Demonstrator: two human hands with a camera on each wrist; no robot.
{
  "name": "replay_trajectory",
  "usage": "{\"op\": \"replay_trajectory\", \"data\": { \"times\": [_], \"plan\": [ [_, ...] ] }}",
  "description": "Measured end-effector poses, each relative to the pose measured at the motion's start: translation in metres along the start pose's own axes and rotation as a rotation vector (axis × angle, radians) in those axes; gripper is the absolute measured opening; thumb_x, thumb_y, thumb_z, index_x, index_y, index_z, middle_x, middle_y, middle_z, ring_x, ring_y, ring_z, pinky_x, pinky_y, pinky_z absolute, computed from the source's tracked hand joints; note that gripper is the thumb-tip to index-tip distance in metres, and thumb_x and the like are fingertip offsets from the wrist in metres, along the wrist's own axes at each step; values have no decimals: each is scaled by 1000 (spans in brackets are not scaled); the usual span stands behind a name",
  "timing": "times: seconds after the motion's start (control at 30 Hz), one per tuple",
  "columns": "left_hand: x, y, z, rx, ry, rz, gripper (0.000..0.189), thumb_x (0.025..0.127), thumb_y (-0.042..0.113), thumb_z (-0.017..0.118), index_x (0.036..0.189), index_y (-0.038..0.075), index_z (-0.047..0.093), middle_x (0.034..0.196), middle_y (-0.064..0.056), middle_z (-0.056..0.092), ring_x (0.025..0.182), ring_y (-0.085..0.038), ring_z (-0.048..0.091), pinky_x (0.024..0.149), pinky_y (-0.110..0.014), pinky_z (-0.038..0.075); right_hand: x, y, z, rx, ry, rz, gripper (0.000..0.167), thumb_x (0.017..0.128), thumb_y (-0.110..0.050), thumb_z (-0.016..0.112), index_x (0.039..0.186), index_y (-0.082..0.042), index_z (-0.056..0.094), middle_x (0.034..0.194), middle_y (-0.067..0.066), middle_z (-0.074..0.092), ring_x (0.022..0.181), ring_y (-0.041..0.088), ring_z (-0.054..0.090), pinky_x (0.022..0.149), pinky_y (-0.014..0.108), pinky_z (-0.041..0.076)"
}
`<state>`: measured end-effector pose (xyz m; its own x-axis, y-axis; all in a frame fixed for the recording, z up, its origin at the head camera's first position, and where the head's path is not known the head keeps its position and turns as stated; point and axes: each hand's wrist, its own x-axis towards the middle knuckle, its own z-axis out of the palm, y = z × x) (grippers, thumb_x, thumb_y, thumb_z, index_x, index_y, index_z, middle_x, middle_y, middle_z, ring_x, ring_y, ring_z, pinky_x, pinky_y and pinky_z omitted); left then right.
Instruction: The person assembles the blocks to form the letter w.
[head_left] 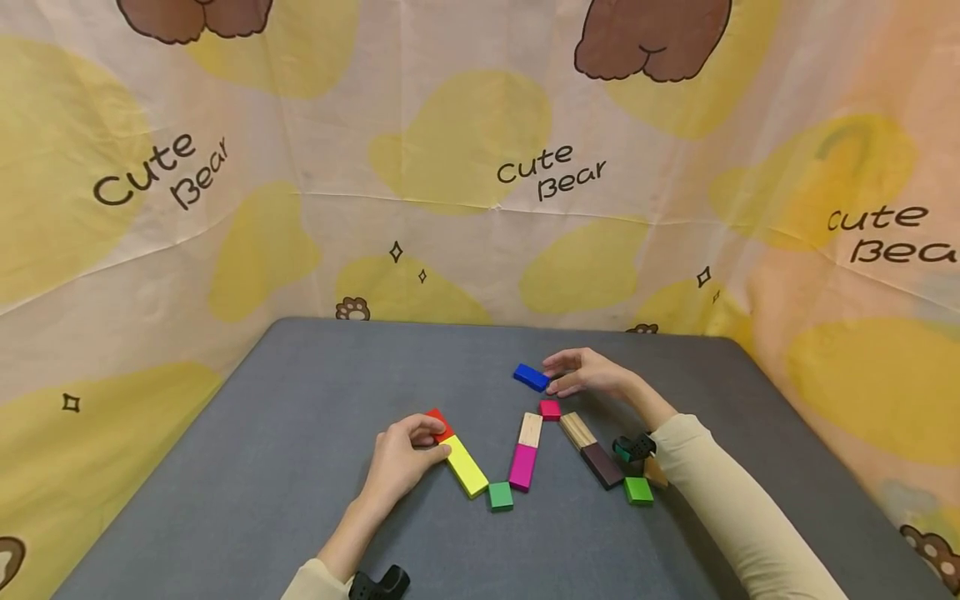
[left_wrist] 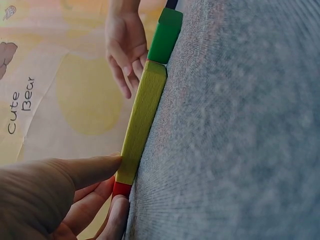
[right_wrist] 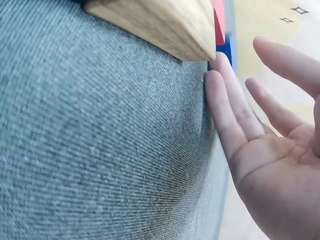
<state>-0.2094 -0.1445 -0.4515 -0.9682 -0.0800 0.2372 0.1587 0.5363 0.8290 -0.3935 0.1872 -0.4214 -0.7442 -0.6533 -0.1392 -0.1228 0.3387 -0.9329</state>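
In the head view, my left hand (head_left: 401, 458) is at the upper end of a slanting row, fingers curled at the red block (head_left: 442, 423). Its thumb touches the yellow block (head_left: 467, 468) that abuts the red one. The left wrist view shows fingers on either side of the red block (left_wrist: 121, 189), and the thumb against the yellow block (left_wrist: 142, 122). My right hand (head_left: 588, 372) is beside a blue block (head_left: 531, 377), fingers loosely extended and thumb apart. In the right wrist view the blue block (right_wrist: 229, 54) is partly hidden behind the fingers (right_wrist: 225, 107).
The zigzag continues through a green block (head_left: 500, 497), a magenta block (head_left: 522, 467), a wooden block (head_left: 530, 430), a pink block (head_left: 551, 409), another wooden block (head_left: 577, 430), a dark brown block (head_left: 602, 465) and a bright green block (head_left: 638, 491). An orange-brown block (head_left: 655, 473) is partly behind the right forearm.
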Motion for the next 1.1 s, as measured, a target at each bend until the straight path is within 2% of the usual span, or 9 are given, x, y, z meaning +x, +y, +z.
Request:
{"op": "replay_trajectory", "data": {
  "times": [0.13,0.27,0.37,0.5,0.67,0.9,1.1],
  "plan": [
    [0,1,0,2,1,-4,27,76,10,86,101,11,73,96,0,72,88,-15,67,81,-37,54,1,-3,2,-45,5,16,53,92,-6,69,138,7,47,117,20,63,102,29,65,87,43,54],
    [-1,2,0,9,2,-8,27,77,11,86,101,11,73,96,1,72,88,-15,67,81,-37,54,2,-6,2,-81,22,14,50,91,-4,69,136,7,50,113,19,65,100,28,65,86,44,54],
    [-1,2,0,11,3,-10,27,76,11,86,101,11,73,96,1,72,88,-15,67,81,-37,54,3,-7,2,-89,48,-10,51,88,1,70,135,8,51,118,20,64,100,31,65,86,42,55],
    [-1,2,0,11,5,-7,27,76,11,86,100,12,73,95,1,72,87,-14,67,81,-37,54,5,-5,1,-109,92,-37,58,83,8,73,136,6,51,133,21,55,103,33,63,85,38,55],
    [-2,3,-1,17,6,-6,27,76,10,86,100,11,73,95,1,72,87,-14,68,81,-36,54,8,-3,0,-122,57,-35,67,82,10,73,143,1,47,146,18,45,108,34,60,86,37,54],
    [-2,5,-2,15,8,-5,28,75,10,86,100,10,73,95,0,73,88,-17,68,82,-37,54,15,-9,5,-145,-8,-55,69,83,9,73,145,0,45,148,16,43,107,34,61,88,37,53],
    [-4,5,-3,2,6,10,28,75,9,86,100,10,73,95,-1,73,87,-18,68,81,-37,54,23,-10,12,-140,5,-29,64,80,10,75,139,-1,52,141,16,50,99,31,63,80,36,56]
  ]
}}
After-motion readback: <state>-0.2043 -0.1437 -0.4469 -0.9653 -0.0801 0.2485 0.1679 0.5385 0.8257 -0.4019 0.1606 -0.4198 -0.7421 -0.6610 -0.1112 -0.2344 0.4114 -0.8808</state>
